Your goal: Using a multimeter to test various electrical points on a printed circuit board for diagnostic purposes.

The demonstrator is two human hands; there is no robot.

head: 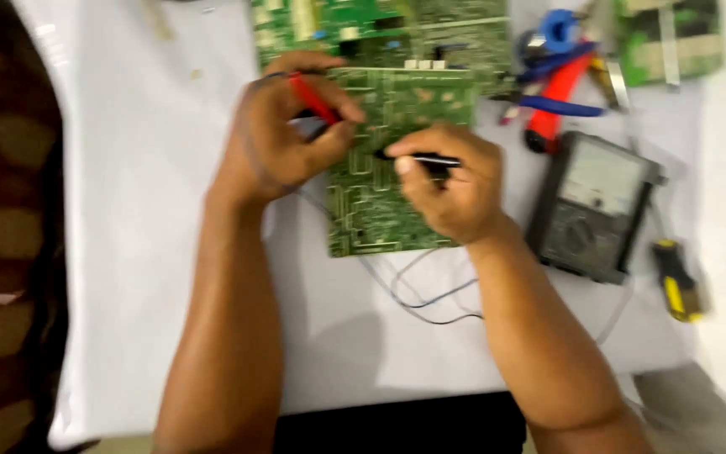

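A green circuit board [380,210] lies on a white cloth [128,210] in the middle of the head view. My left hand [283,134] grips a red probe [313,98] whose tip rests on the board's upper left part. My right hand [455,181] pinches a black probe [422,158] with its tip against the board's centre. Thin wires [430,294] loop from under the board toward the near side. A dark meter with a dial and pale face [594,206] sits just right of my right hand.
Two more green boards [380,29] [674,38] lie at the far edge. Red and blue handled pliers [556,92] rest between them. A yellow and black screwdriver [678,282] lies at the right. A patterned dark fabric [2,227] fills the left side.
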